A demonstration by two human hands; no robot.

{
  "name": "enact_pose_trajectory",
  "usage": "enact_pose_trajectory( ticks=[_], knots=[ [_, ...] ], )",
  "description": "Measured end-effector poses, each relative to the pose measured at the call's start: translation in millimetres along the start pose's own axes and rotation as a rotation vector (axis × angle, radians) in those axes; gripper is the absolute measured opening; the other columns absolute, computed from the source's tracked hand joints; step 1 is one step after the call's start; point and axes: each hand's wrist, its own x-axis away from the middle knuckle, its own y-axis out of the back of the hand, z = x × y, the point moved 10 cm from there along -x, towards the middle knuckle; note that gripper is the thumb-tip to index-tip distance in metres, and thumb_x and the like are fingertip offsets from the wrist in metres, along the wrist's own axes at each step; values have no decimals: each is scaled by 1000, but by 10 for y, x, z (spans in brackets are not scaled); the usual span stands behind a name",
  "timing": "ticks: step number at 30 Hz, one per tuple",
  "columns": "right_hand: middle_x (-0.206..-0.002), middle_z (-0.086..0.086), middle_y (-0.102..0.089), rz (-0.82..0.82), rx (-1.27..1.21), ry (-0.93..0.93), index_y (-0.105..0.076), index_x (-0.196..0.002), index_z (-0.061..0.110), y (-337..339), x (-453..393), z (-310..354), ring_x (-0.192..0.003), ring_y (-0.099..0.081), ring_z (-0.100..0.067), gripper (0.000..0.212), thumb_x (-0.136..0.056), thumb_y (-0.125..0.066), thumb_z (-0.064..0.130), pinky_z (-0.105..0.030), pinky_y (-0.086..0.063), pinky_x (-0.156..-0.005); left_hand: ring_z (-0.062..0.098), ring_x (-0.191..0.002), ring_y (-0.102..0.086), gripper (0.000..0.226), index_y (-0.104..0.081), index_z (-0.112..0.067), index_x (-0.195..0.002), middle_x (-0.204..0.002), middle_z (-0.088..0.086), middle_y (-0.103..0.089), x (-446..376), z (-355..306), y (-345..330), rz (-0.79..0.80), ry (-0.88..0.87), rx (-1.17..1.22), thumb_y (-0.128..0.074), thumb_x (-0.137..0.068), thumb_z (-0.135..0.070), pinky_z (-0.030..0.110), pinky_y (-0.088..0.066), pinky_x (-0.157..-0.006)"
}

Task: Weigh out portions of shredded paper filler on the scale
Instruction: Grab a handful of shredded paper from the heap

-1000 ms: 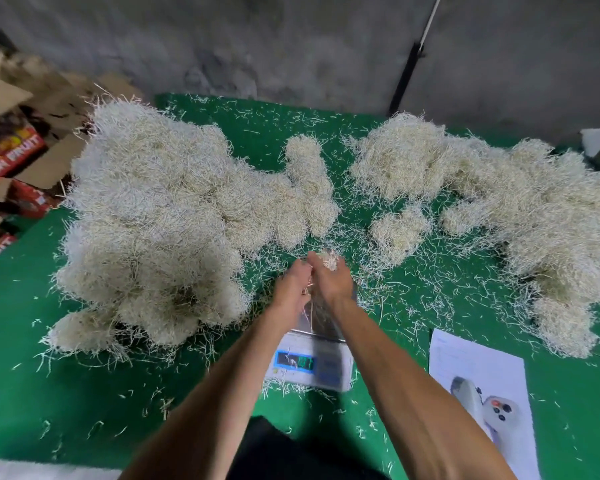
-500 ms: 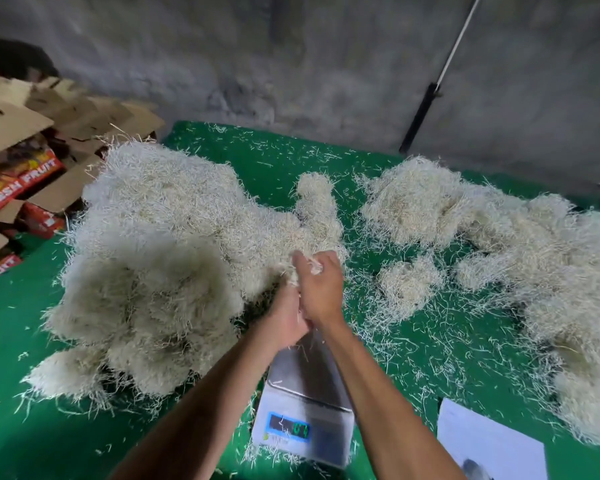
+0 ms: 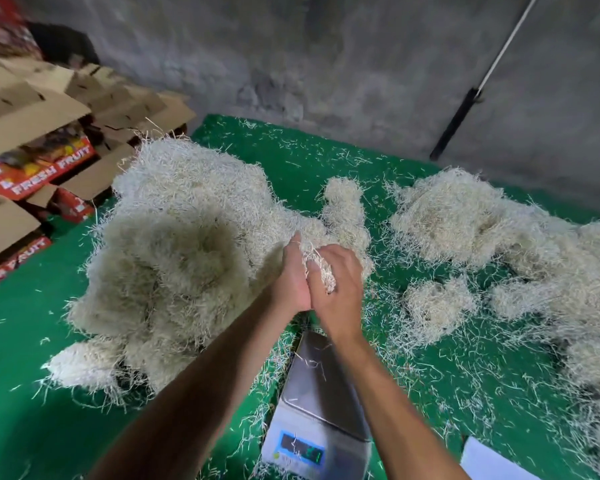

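- Head view: grey concrete wall [image 3: 326,57] is seen behind a table covered in green cloth [image 3: 32,341], which is littered with loose pale strands.
- A black-and-white pole [image 3: 465,109] is leaned against the wall at the right.
- Cardboard boxes [image 3: 32,109], some printed red with "FRESH FRUIT", are stacked beyond the table's left edge.
- A big heap [image 3: 174,258] of shredded paper is piled on the left half of the cloth; its right edge lies behind the hands.
- A second heap [image 3: 465,220] is spread over the right half, with a small clump [image 3: 433,303] lying just in front of it.
- A scale [image 3: 319,403] is set on the cloth near the bottom edge, between the two forearms; only a few stray strands are seen on its steel plate, and its lit display is too blurred to be read.
- A tuft [image 3: 321,271] of shredded paper is held in the air beyond the scale's far end, in front of the big heap's edge.
- The left hand [image 3: 291,278] is pressed against the tuft's left side, its fingers laid together and mostly straight.
- The right hand [image 3: 340,289] is curled round the tuft, fingers and thumb closed on it, and is touching the left hand.
- A white sheet [image 3: 489,462] is seen at the bottom right corner.
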Motion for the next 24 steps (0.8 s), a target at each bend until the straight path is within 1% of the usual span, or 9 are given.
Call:
enact_pose_trajectory(
  ticks=[1,3,5,7,10,12,15,20,24],
  knots=[
    [-98,6,-68,6,-18,-61,-71,-103,15,-20,-73,-118,-91,-64,-9,28,-99,-56,38,-28,-52,-80,-11,-99,-55,40,-51,-30,-135,-118,-21,-58,-51,-21,-141,116,15,148,-31,-107,-51,3,-41,-88],
    [-61,12,-59,44,-45,-325,-68,-82,18,-66,-250,-538,-50,-51,-2,36,-92,-53,49,-24,-41,-47,21,-109,-65,80,-62,-9,-123,-115,12,-72,-138,224,-365,253,347,376,-21,-98,-73,35,-46,-107],
    [-45,6,-51,105,26,-498,-72,-91,15,-87,-419,-951,-33,-43,-4,37,-90,-53,48,-23,-35,-37,35,-120,-58,91,-56,-1,-127,-127,26,-63,-300,270,-511,297,450,397,-16,-95,-77,52,-38,-110],
    [-46,3,-52,84,5,-577,-68,-88,20,-63,-534,-1182,-37,-47,-10,27,-99,-51,38,-26,-40,-43,40,-129,-51,84,-43,-3,-143,-142,25,-52,-434,290,-432,212,451,443,-19,-99,-71,55,-36,-113],
    [-71,-7,-59,-33,-67,-657,-60,-83,14,-168,-1088,-1374,-62,-57,-22,43,-108,-33,38,-35,-49,-63,38,-132,-50,74,-39,-2,-147,-147,21,-48,-920,99,-217,31,383,584,-21,-104,-60,56,-42,-109],
    [-114,-36,-61,37,-246,-733,-59,-123,-5,-458,-1517,-1444,-102,-64,-42,60,-109,-24,42,-49,-51,-99,36,-124,-55,70,-43,-1,-143,-140,22,-54,-1208,9,-148,-34,366,614,-23,-106,-56,54,-45,-106],
    [-159,-20,-38,205,-530,-774,-30,-158,9,-863,-1947,-1453,-146,-39,-35,72,-107,-16,58,-57,-28,-121,36,-118,-58,67,-48,0,-140,-135,21,-57,-1534,24,-126,-66,358,615,-25,-106,-53,51,-44,-107],
    [-142,-8,-60,92,-857,-864,-51,-143,18,-806,-1728,-1998,-129,-60,-23,51,-109,-30,49,-42,-50,-108,30,-110,-59,61,-53,-2,-135,-129,18,-61,-1905,255,-462,-3,370,550,-29,-107,-50,45,-46,-99],
    [-122,-2,-71,80,-41,-674,-61,-136,19,94,-1162,-2735,-102,-67,-11,34,-109,-45,32,-38,-57,-96,31,-121,-58,47,-49,-3,-138,-137,17,-57,-2077,577,-1058,99,385,428,-35,-109,-38,43,-48,-105]
  ],
)
